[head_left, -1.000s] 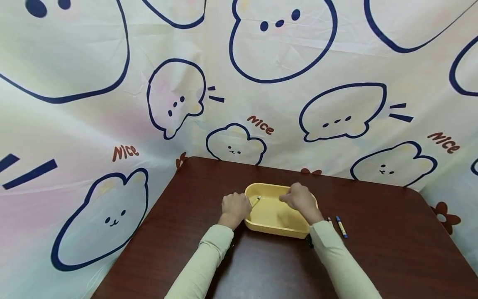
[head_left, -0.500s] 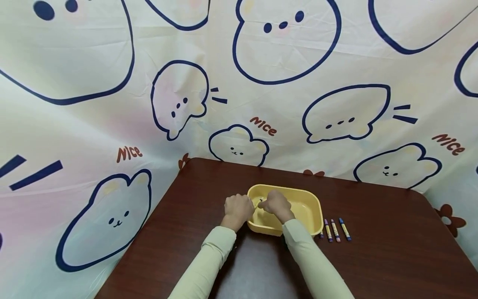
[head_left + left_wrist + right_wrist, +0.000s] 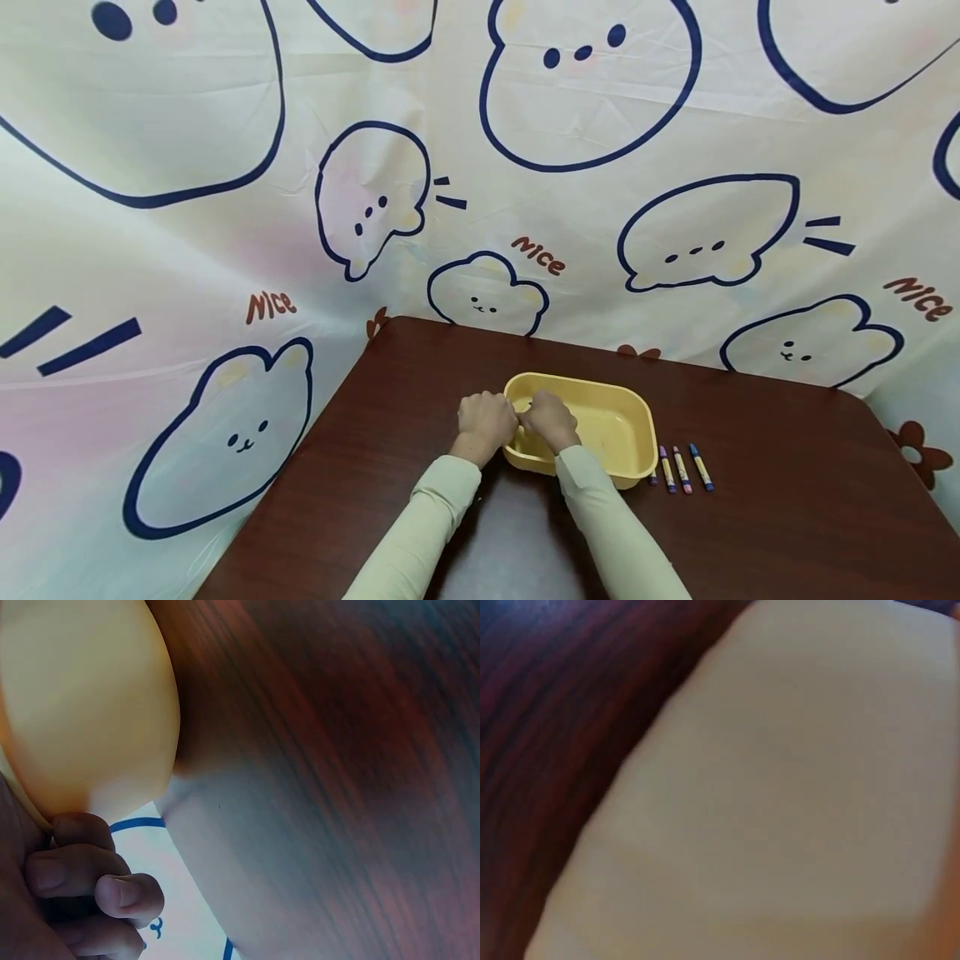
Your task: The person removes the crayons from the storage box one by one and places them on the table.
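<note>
At the left end of a yellow plastic basin (image 3: pixel 615 442), my left hand (image 3: pixel 486 421) grips the rim. Its curled fingers (image 3: pixel 124 896) show against the basin's outer wall (image 3: pixel 97 712) in the left wrist view. My right hand (image 3: pixel 551 419) is over the inside of the basin, close beside the left hand. Its fingers are curled at a crayon, largely hidden by the hand, with a small dark tip (image 3: pixel 530 404) showing past the fingers. The right wrist view is blurred and filled mostly by a pale surface, without the fingers.
Several crayons (image 3: pixel 682 469) lie side by side on the dark brown table (image 3: pixel 795 483), just right of the basin. One is partly hidden by the basin's edge. A cloth printed with cartoon bears (image 3: pixel 570 208) hangs behind and left of the table.
My right hand has moved left across the basin to the crayon near my left hand, uncovering the crayons on the table. The left hand stays at the rim. The head view has shifted slightly.
</note>
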Action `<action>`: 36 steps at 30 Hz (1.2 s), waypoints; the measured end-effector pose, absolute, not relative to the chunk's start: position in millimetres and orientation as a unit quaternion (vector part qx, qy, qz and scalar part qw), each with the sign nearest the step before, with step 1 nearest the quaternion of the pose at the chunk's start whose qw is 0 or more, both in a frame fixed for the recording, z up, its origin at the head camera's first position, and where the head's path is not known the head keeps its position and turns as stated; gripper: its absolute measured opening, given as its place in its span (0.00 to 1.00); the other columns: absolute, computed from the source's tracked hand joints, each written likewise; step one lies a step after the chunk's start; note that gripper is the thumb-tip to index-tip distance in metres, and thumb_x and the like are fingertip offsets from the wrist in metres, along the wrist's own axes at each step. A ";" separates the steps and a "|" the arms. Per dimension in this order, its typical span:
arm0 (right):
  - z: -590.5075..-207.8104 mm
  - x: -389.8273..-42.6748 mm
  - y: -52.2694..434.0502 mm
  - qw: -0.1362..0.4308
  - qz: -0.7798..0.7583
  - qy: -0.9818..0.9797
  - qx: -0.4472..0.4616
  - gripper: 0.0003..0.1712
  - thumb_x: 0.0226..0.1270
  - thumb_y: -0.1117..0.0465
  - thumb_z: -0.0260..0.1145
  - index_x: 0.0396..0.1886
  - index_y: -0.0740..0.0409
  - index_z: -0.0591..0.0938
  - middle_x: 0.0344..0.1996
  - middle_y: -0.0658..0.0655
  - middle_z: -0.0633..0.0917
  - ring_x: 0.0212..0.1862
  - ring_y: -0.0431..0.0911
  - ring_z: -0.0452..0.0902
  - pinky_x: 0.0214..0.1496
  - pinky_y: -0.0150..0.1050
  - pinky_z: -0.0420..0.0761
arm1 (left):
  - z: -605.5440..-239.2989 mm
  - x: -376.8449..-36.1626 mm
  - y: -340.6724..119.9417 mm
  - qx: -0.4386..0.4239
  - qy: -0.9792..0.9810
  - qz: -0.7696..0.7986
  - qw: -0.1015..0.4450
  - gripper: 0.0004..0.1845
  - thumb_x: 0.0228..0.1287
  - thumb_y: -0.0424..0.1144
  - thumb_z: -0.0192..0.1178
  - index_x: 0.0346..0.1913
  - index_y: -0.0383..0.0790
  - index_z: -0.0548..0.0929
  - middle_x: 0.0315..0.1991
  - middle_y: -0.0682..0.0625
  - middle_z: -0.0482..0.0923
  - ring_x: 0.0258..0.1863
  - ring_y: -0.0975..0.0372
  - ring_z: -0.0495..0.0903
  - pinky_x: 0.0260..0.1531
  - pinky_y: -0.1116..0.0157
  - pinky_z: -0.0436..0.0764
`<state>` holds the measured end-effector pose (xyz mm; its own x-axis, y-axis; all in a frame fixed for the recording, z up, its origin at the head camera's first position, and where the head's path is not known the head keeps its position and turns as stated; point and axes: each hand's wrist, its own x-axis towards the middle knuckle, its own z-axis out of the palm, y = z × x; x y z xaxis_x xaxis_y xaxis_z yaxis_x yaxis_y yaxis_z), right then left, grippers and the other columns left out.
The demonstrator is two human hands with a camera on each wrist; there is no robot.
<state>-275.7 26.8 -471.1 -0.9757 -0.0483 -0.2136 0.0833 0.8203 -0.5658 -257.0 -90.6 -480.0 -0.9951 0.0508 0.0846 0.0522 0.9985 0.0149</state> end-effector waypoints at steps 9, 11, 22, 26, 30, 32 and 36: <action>-481.0 -268.7 24.6 0.093 -0.318 0.943 -0.017 0.28 0.66 0.62 0.61 0.09 0.48 0.60 0.10 0.45 0.55 0.16 0.41 0.47 0.19 0.38 0.54 | -480.7 -256.2 -89.3 -0.026 -0.998 -0.006 0.052 0.24 0.75 0.48 0.51 0.17 0.46 0.78 0.20 0.47 0.81 0.20 0.54 0.81 0.16 0.58 0.75; -481.0 -269.7 25.5 0.093 -0.314 0.945 -0.013 0.28 0.64 0.63 0.62 0.09 0.48 0.60 0.10 0.46 0.55 0.17 0.41 0.48 0.21 0.39 0.56 | -480.2 -256.2 -88.6 -0.028 -0.998 -0.007 0.048 0.24 0.75 0.48 0.51 0.18 0.46 0.78 0.20 0.47 0.81 0.20 0.54 0.81 0.15 0.58 0.75; -482.8 -276.8 31.6 0.100 -0.293 0.951 0.006 0.25 0.65 0.55 0.68 0.13 0.51 0.67 0.14 0.48 0.65 0.19 0.43 0.59 0.27 0.42 0.63 | -479.8 -255.3 -86.8 -0.021 -0.998 -0.020 0.057 0.24 0.75 0.48 0.51 0.19 0.44 0.80 0.21 0.46 0.83 0.22 0.53 0.83 0.17 0.56 0.76; -484.1 -273.9 29.9 0.078 -0.304 0.949 0.012 0.28 0.68 0.55 0.67 0.11 0.49 0.64 0.11 0.47 0.62 0.16 0.42 0.56 0.22 0.39 0.61 | -480.5 -254.8 -86.2 -0.021 -0.998 -0.022 0.055 0.24 0.75 0.48 0.51 0.18 0.45 0.80 0.20 0.46 0.82 0.21 0.52 0.82 0.17 0.56 0.76; -489.6 -273.3 30.2 0.066 -0.317 0.946 0.027 0.26 0.65 0.59 0.65 0.10 0.48 0.64 0.10 0.47 0.63 0.16 0.42 0.57 0.21 0.39 0.60 | -481.8 -255.3 -85.3 -0.023 -0.999 -0.018 0.046 0.25 0.75 0.48 0.50 0.17 0.46 0.79 0.20 0.46 0.81 0.21 0.53 0.81 0.16 0.57 0.76; -489.8 -273.2 31.4 0.069 -0.325 0.943 0.033 0.25 0.64 0.59 0.65 0.10 0.48 0.65 0.10 0.47 0.64 0.16 0.42 0.58 0.21 0.39 0.61 | -481.9 -255.2 -85.5 -0.023 -0.999 -0.013 0.046 0.25 0.74 0.48 0.51 0.17 0.46 0.79 0.20 0.46 0.81 0.21 0.53 0.82 0.16 0.57 0.76; -482.5 -272.9 36.2 0.076 -0.348 0.934 0.039 0.22 0.59 0.58 0.66 0.09 0.48 0.67 0.10 0.47 0.66 0.15 0.41 0.58 0.20 0.37 0.60 | -481.0 -255.0 -87.4 -0.019 -0.999 -0.005 0.049 0.23 0.75 0.48 0.50 0.21 0.44 0.83 0.22 0.45 0.84 0.23 0.53 0.83 0.17 0.57 0.77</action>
